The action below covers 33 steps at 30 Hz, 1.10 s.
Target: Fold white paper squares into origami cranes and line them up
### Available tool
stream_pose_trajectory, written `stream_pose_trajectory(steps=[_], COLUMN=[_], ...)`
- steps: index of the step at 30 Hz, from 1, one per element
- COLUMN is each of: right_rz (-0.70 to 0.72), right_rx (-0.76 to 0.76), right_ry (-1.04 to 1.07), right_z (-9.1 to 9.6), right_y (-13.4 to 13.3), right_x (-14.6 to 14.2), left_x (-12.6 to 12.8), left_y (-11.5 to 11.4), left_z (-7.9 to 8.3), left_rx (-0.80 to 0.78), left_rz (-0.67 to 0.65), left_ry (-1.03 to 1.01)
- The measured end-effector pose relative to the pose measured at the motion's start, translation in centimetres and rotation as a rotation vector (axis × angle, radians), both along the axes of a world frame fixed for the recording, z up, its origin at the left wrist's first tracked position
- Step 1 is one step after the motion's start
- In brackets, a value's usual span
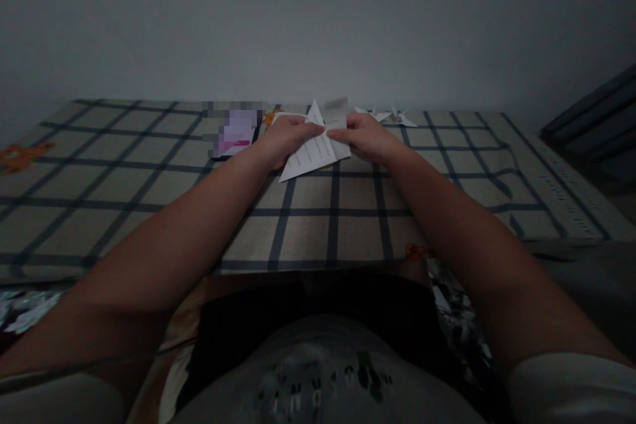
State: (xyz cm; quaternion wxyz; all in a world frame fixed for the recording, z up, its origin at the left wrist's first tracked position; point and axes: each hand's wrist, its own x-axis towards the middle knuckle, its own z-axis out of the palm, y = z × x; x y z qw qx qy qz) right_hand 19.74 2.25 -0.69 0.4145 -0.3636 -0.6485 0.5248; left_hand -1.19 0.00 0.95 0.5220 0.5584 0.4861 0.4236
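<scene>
A white sheet of lined paper [314,154], partly folded with a pointed flap sticking up, lies on a checked cloth [318,212]. My left hand [283,136] pinches its left side, fingers closed on the fold. From the other side, my right hand [365,136] has its fingers pressed together on the same fold. The fingertips of both hands nearly meet at the paper's middle. Both forearms stretch out over the cloth.
A purple and pink booklet or card [237,132] lies just left of my left hand. Small folded white paper figures [395,117] sit behind my right hand near the wall. An orange print [22,156] shows at the cloth's far left. A dark object [591,126] is at far right.
</scene>
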Motion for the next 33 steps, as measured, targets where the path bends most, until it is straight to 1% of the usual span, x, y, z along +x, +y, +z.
stream_pose_trajectory(steps=[6, 10, 12, 15, 18, 20, 23, 25, 30, 33], right_rz=[0.006, 0.016, 0.016, -0.041, -0.077, -0.051, 0.004, 0.013, -0.027, 0.005], right_rx=[-0.016, -0.014, 0.013, 0.106, 0.165, 0.138, 0.034, -0.011, -0.032, -0.047], right_ry=[0.003, 0.007, -0.013, -0.066, -0.057, -0.025, 0.000, -0.002, 0.004, -0.004], right_z=[-0.13, -0.10, 0.04, 0.33, 0.48, 0.43, 0.35, 0.41, 0.63, 0.44], right_y=[0.20, 0.15, 0.09, 0.00, -0.03, -0.08, -0.24, -0.41, -0.69, -0.48], right_x=[0.12, 0.12, 0.08, -0.07, -0.22, -0.22, -0.09, -0.05, -0.17, -0.03], left_x=[0.28, 0.19, 0.08, -0.03, -0.03, 0.01, 0.09, 0.12, 0.02, -0.06], left_y=[-0.62, -0.58, -0.39, -0.17, -0.13, -0.15, -0.24, -0.34, -0.59, -0.64], left_z=[0.47, 0.19, -0.03, -0.18, -0.16, -0.13, -0.05, 0.08, 0.39, 0.39], left_rx=[-0.074, -0.042, -0.017, -0.007, -0.007, 0.003, -0.005, -0.023, -0.054, -0.052], left_rz=[-0.012, -0.041, -0.053, -0.048, -0.040, -0.043, -0.035, -0.022, -0.032, -0.047], left_ry=[0.002, -0.001, 0.022, 0.044, 0.024, 0.007, -0.007, -0.002, 0.032, 0.045])
